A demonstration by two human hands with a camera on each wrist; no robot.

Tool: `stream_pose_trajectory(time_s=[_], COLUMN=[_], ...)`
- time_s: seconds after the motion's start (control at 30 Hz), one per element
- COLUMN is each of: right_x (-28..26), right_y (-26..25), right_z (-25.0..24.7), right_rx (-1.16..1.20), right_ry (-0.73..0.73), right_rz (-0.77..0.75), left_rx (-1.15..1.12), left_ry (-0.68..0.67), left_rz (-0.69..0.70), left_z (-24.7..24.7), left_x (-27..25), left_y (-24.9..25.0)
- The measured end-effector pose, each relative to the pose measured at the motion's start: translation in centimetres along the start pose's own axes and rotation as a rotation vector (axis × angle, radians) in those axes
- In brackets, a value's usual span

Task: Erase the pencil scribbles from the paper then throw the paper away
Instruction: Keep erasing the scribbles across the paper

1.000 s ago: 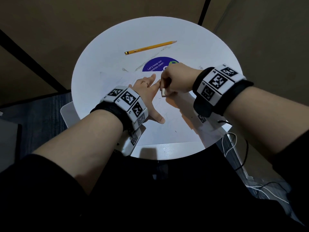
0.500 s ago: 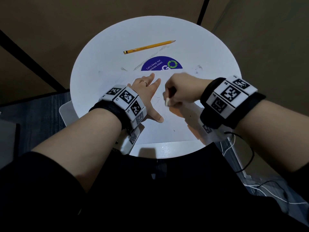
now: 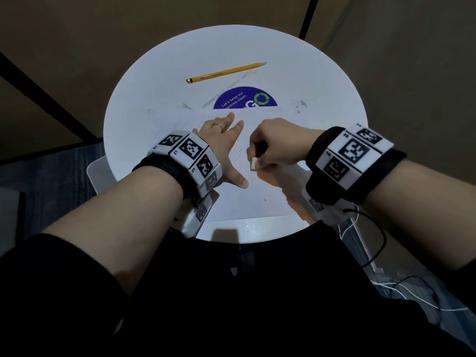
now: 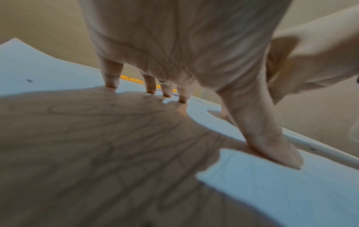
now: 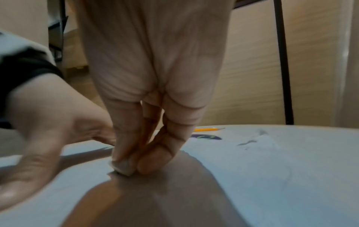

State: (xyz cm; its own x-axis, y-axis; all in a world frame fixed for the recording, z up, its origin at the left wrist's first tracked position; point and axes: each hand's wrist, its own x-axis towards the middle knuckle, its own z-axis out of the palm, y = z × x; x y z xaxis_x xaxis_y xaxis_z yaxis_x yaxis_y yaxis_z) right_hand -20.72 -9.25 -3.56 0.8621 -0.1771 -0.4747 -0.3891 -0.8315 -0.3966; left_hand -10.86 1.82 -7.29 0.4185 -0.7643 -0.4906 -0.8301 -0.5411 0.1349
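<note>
A white sheet of paper (image 3: 257, 199) with faint pencil marks lies on the round white table (image 3: 154, 99). My left hand (image 3: 226, 148) lies flat on the paper with fingers spread, pressing it down; its fingertips (image 4: 111, 86) and thumb touch the sheet. To its right, my right hand (image 3: 273, 148) pinches a small white eraser (image 3: 253, 164) between thumb and fingers. The eraser (image 5: 123, 166) touches the paper just beside the left thumb. Faint scribble lines (image 3: 238, 158) show between the two hands.
A yellow pencil (image 3: 226, 72) lies at the far side of the table. A blue round sticker (image 3: 244, 99) is partly covered by the paper's far edge. Eraser crumbs (image 3: 300, 105) are scattered at the right. Cables (image 3: 373, 253) hang beside the table at lower right.
My right hand has drawn the eraser toward me and slightly right across the paper. The left hand stays flat in the same place.
</note>
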Motion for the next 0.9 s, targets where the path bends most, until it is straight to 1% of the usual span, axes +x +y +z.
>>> stream_pose_trajectory(time_s=[0.1, 0.17, 0.27, 0.33, 0.5, 0.63, 0.73, 0.83, 0.9], right_x=[0.7, 0.4, -0.7, -0.6, 1.0, 0.8, 0.4, 0.0, 0.0], right_y=[0.5, 0.3, 0.0, 0.0, 0.4, 0.8, 0.6, 0.1, 0.0], right_z=[-0.8, -0.3, 1.0, 1.0, -0.2, 0.3, 0.4, 0.9, 0.9], right_rx=[0.017, 0.028, 0.044, 0.04, 0.071, 0.048, 0.078, 0.057, 0.046], right_ry=[0.08, 0.107, 0.038, 0.004, 0.109, 0.153, 0.121, 0.046, 0.028], right_rz=[0.032, 0.008, -0.052, -0.068, -0.009, -0.011, -0.014, -0.059, -0.079], left_rx=[-0.008, -0.006, -0.017, -0.022, -0.013, -0.003, -0.002, -0.003, -0.003], left_ry=[-0.003, -0.003, -0.004, -0.005, -0.007, -0.059, -0.072, -0.062, -0.051], left_rz=[-0.005, -0.007, 0.001, 0.005, 0.009, 0.002, -0.012, -0.014, -0.011], left_z=[-0.1, -0.2, -0.3, -0.2, -0.2, 0.3, 0.4, 0.4, 0.5], left_x=[-0.2, -0.2, -0.2, -0.2, -0.7, -2.0, -2.5, -2.5, -2.6], left_y=[0.0, 0.1, 0.1, 0.1, 0.0, -0.9, -1.2, -1.1, -1.0])
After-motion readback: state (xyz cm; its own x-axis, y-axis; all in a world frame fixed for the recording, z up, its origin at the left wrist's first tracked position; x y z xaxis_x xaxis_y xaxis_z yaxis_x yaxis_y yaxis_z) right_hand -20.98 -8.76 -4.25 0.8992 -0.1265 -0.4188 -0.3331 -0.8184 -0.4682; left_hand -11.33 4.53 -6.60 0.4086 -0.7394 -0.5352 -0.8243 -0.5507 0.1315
